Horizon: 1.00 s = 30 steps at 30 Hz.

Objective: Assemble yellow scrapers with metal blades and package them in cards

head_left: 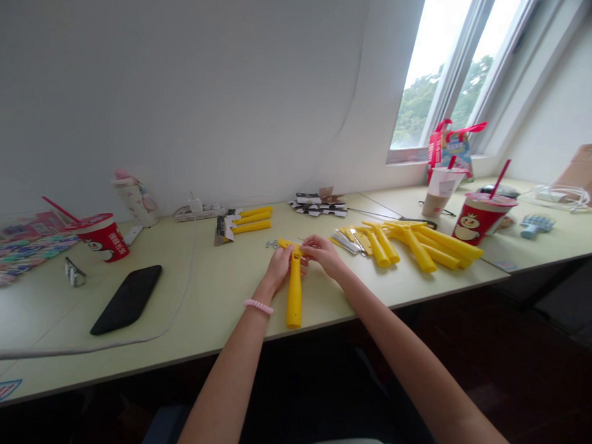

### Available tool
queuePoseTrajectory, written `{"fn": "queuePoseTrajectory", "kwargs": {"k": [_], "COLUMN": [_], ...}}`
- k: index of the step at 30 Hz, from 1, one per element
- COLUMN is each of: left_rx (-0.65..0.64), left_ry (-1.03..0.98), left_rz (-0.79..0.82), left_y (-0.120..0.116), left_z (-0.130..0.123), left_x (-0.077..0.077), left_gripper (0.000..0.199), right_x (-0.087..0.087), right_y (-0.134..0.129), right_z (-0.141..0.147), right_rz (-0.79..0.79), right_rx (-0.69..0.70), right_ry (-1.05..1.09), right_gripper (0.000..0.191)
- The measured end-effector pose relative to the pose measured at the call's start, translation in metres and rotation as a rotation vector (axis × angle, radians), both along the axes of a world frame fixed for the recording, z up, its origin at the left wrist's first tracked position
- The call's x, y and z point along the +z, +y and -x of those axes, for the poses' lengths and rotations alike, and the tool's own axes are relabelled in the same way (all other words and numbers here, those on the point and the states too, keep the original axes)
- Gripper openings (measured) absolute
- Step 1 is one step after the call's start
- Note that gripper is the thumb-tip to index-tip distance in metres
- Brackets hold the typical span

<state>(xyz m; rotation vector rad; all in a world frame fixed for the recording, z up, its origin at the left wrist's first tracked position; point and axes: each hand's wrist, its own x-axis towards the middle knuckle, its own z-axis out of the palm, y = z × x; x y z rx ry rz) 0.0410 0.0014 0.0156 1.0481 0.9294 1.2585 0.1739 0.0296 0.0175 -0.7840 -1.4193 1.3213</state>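
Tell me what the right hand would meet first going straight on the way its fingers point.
Most likely the yellow tool: the fingers of the right hand point left at its head, with the left hand just beyond. Exact contact is hard to judge.

I'm counting one yellow handle (293, 296) in work; three carded yellow tools (252, 226); two red cups (113, 242); one clear cup (437, 194); three red straws (500, 180); one black phone (127, 300); one flask (136, 203); one wrist coil (259, 307); yellow handles (418, 243) at right are overlapping, so I'm not resolving a total; same for the small screws (272, 244).
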Motion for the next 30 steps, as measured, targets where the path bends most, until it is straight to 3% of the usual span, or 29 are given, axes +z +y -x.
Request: {"fn": "queuePoseTrajectory", "kwargs": {"k": [6,17,26,30], "left_rx": [0.003,-0.034,-0.038,-0.011], "left_ry": [0.042,0.041,0.039,0.03], "left_rz": [-0.031,-0.065,-0.067,-0.039], "left_y": [0.0029,0.0045,0.0032,0.0051], "left_z": [0.0023,0.0052,0.0031,0.0044], "left_x": [-0.0002,0.0005,0.0007,0.0018], "left_gripper": [0.023,0.026,0.021,0.017], "right_x": [0.0016,0.0042,0.003,0.0016], "right_y": [-0.0006,-0.0038,-0.0026,-0.0024], "right_z": [0.0004,-0.0018,-0.0017,0.0004], "right_rz": [-0.025,0.14,0.034,-0.03], "right_rx": [-0.058,0.091,0.135,0.052], "right_ry": [-0.092,-0.099,-0.084,-0.214], "right_gripper": [0.024,0.029,0.03,0.028]}}
